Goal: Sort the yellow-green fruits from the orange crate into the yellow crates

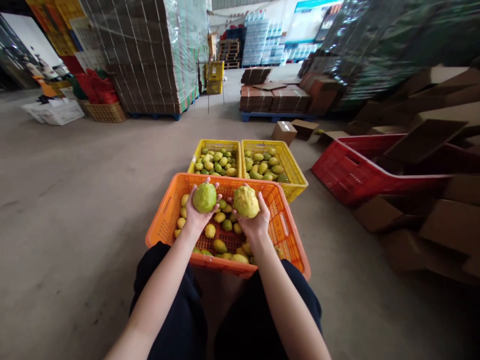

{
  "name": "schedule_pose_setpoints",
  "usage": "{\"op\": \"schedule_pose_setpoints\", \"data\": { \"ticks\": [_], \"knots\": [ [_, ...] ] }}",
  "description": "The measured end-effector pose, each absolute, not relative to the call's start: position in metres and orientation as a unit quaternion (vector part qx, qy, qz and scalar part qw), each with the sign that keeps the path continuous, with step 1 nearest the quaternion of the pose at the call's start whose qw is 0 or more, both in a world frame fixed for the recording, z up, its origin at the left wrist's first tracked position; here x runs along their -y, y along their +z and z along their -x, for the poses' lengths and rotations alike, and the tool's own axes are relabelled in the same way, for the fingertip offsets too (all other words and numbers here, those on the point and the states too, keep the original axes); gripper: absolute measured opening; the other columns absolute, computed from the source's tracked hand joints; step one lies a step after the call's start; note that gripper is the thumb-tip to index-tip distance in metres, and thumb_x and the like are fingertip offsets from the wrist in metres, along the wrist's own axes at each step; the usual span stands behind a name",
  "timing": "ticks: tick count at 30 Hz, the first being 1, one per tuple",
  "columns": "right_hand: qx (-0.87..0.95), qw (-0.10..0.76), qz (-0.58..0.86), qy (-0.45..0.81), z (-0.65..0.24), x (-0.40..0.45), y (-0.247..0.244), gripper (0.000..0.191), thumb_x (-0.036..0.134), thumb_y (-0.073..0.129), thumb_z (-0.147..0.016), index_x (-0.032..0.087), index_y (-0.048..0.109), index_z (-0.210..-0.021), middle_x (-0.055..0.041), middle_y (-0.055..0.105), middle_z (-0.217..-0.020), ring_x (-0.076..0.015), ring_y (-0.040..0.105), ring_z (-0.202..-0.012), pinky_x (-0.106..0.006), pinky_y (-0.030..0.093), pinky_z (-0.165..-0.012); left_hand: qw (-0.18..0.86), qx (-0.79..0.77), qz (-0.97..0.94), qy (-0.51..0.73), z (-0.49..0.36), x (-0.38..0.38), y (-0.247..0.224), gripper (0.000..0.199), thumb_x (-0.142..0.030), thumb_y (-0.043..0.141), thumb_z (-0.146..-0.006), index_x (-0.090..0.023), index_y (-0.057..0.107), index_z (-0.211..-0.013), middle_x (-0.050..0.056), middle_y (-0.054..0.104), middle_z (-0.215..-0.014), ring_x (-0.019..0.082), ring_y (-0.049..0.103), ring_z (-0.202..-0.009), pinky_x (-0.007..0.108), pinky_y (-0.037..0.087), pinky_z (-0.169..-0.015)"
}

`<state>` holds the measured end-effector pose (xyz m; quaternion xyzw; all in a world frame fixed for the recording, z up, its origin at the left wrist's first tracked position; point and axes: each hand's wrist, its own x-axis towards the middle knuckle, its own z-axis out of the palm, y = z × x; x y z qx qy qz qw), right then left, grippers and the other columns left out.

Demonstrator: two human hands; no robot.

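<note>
Green fruit (204, 198) fills the half-curled, palm-up grip of the left hand (195, 217), knobbly yellow fruit (246, 202) that of the right hand (259, 223), both above the orange crate (162, 216), with the left yellow crate (221, 142) and right yellow crate (295, 190) respectively beyond.

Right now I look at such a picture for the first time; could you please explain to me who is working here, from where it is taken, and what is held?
There is no machine here: these are a person's two bare hands. The single picture comes from a camera worn on the head, looking forward and down. The left hand holds a green fruit; the right hand holds a yellower, bumpy one. Below them, an orange crate contains loose green and yellow fruit. Just beyond it, two yellow crates contain more. A red crate stands to the right on the floor.
</note>
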<state>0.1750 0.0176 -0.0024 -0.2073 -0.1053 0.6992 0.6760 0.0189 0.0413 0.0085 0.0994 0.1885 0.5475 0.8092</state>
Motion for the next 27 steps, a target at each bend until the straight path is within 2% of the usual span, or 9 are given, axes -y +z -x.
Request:
{"op": "schedule_pose_setpoints", "data": {
  "ticks": [3, 7, 10, 14, 18, 21, 24, 27],
  "knots": [
    [0.11, 0.675, 0.17, 0.709, -0.177, -0.017, -0.005, 0.031, 0.039, 0.052, -0.087, 0.024, 0.066, -0.111, -0.0056, 0.076, -0.094, -0.0213, 0.072, -0.072, -0.025, 0.052, -0.043, 0.808, -0.163, -0.052, 0.564, -0.023, -0.037, 0.007, 0.035, -0.036, 0.043, -0.092, -0.019, 0.067, -0.109, 0.008, 0.072, -0.102, 0.02, 0.07, -0.086, 0.033, 0.058, -0.074],
    [0.064, 0.692, 0.161, 0.701, -0.174, -0.017, -0.008, 0.025, 0.036, 0.05, -0.09, 0.022, 0.066, -0.102, -0.0047, 0.075, -0.103, -0.0216, 0.073, -0.081, -0.036, 0.061, -0.066, 0.792, -0.124, -0.006, 0.598, -0.036, -0.033, 0.006, 0.033, -0.033, 0.043, -0.089, -0.017, 0.069, -0.102, 0.008, 0.071, -0.106, 0.024, 0.066, -0.107, 0.039, 0.054, -0.092],
    [0.043, 0.697, 0.158, 0.698, -0.17, -0.017, -0.008, 0.024, 0.035, 0.049, -0.09, 0.022, 0.066, -0.1, -0.0044, 0.075, -0.102, -0.0214, 0.072, -0.088, -0.04, 0.06, -0.077, 0.784, -0.124, 0.001, 0.608, -0.047, -0.035, 0.005, 0.035, -0.031, 0.043, -0.088, -0.017, 0.069, -0.107, 0.009, 0.07, -0.112, 0.024, 0.064, -0.111, 0.037, 0.053, -0.093],
    [0.015, 0.713, 0.158, 0.683, -0.17, -0.014, -0.005, 0.031, 0.037, 0.043, -0.091, 0.02, 0.066, -0.102, -0.0057, 0.076, -0.096, -0.0223, 0.072, -0.09, -0.043, 0.059, -0.083, 0.783, -0.114, 0.0, 0.612, -0.058, -0.038, 0.003, 0.037, -0.031, 0.043, -0.087, -0.017, 0.07, -0.108, 0.009, 0.071, -0.108, 0.023, 0.067, -0.102, 0.036, 0.053, -0.091],
    [0.003, 0.704, 0.193, 0.684, -0.171, -0.014, -0.004, 0.027, 0.033, 0.046, -0.089, 0.019, 0.067, -0.098, -0.0061, 0.076, -0.089, -0.0221, 0.072, -0.082, -0.041, 0.059, -0.079, 0.787, -0.104, 0.011, 0.609, -0.064, -0.042, 0.0, 0.033, -0.031, 0.046, -0.085, -0.016, 0.072, -0.099, 0.009, 0.072, -0.098, 0.022, 0.068, -0.098, 0.035, 0.054, -0.088],
    [-0.017, 0.676, 0.266, 0.687, -0.17, -0.018, -0.012, 0.018, 0.026, 0.051, -0.084, 0.017, 0.066, -0.09, -0.0048, 0.075, -0.078, -0.0196, 0.07, -0.067, -0.038, 0.06, -0.072, 0.784, -0.105, 0.037, 0.61, -0.062, -0.046, 0.001, 0.029, -0.028, 0.046, -0.084, -0.016, 0.072, -0.092, 0.008, 0.072, -0.092, 0.022, 0.068, -0.097, 0.034, 0.054, -0.087],
    [-0.045, 0.628, 0.376, 0.68, -0.163, -0.023, -0.029, 0.013, 0.024, 0.051, -0.083, 0.018, 0.062, -0.08, -0.0017, 0.069, -0.064, -0.0173, 0.065, -0.055, -0.034, 0.059, -0.063, 0.772, -0.111, 0.054, 0.624, -0.056, -0.049, 0.005, 0.032, -0.025, 0.043, -0.084, -0.016, 0.072, -0.095, 0.008, 0.073, -0.092, 0.022, 0.068, -0.099, 0.034, 0.054, -0.086],
    [-0.061, 0.587, 0.449, 0.671, -0.151, -0.023, -0.052, 0.018, 0.028, 0.044, -0.085, 0.02, 0.056, -0.075, -0.0016, 0.064, -0.057, -0.0173, 0.062, -0.051, -0.033, 0.057, -0.055, 0.743, -0.131, 0.068, 0.653, -0.048, -0.054, 0.008, 0.036, -0.026, 0.041, -0.085, -0.016, 0.071, -0.102, 0.009, 0.073, -0.094, 0.023, 0.068, -0.101, 0.034, 0.054, -0.085]
  ]
}}
